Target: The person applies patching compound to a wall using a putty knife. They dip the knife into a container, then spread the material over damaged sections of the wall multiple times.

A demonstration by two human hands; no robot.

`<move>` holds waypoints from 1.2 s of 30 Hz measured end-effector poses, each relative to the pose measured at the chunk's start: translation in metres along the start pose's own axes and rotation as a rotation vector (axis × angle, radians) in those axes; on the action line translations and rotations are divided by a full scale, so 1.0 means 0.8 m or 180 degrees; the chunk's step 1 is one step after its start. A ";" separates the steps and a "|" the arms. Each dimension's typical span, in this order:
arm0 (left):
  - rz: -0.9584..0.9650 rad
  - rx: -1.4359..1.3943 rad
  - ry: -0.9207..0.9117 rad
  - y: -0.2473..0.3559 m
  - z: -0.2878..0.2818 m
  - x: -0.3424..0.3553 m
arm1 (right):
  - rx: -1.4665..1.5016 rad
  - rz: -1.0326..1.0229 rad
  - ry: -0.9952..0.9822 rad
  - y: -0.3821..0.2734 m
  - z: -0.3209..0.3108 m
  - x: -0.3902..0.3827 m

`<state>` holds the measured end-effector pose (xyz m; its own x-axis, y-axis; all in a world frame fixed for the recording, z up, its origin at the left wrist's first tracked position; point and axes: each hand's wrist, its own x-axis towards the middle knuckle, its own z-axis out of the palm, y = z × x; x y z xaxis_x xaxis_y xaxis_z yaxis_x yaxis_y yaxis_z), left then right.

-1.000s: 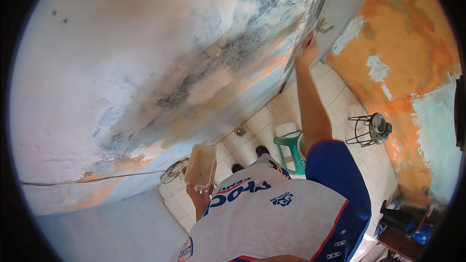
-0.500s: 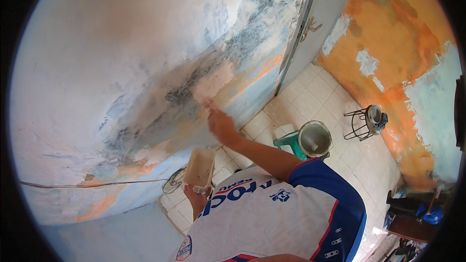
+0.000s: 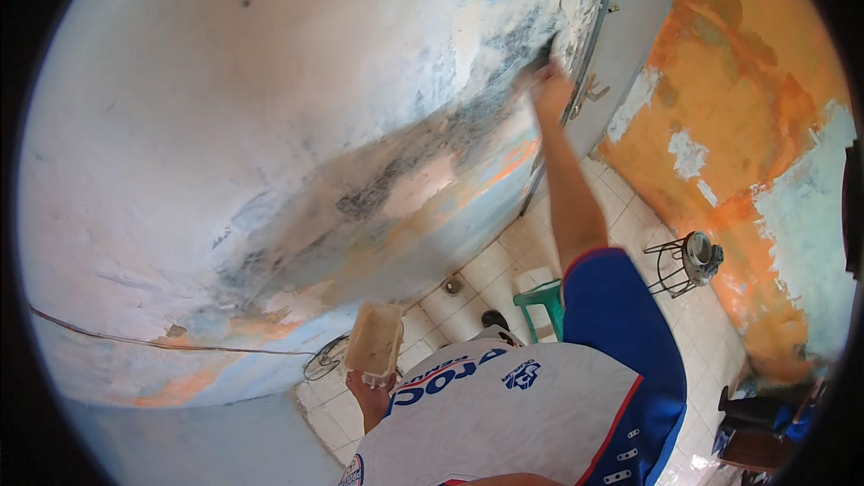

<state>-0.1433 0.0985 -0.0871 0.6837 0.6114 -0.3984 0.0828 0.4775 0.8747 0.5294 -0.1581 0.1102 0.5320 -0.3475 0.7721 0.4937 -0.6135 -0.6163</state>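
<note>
My right hand (image 3: 549,94) is stretched up to the far end of the patchy wall (image 3: 297,108), close to the door frame. It grips a putty knife (image 3: 543,54), whose dark blade lies against the wall; motion blurs the hand and handle. Low by my body, my left hand (image 3: 371,389) holds the near end of a beige rectangular tub (image 3: 376,342). Pale residue coats the inside of the tub. Grey smears, bare rough spots and orange streaks mark the wall between the two hands.
A green stool (image 3: 540,304) stands on the tiled floor (image 3: 481,274), partly behind my right sleeve. Farther right is a wire-legged stand (image 3: 670,265) with a container (image 3: 698,247). A grey door (image 3: 621,54) adjoins the wall. One cable (image 3: 180,342) runs low along it.
My right hand has swept up and right along the wall with the putty knife, towards the door frame. The left hand still holds the tub. My right arm now hides the bucket by the stool.
</note>
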 end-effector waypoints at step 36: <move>0.0766 0.1094 0.1294 -0.077 0.070 -0.007 | 0.0376 0.0295 -0.0835 -0.175 -0.129 -0.053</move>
<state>-0.1117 0.0309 -0.1232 0.3847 0.9029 -0.1918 0.2365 0.1044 0.9660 0.3668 -0.1309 0.1798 0.7304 -0.1937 0.6550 0.5033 -0.4957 -0.7078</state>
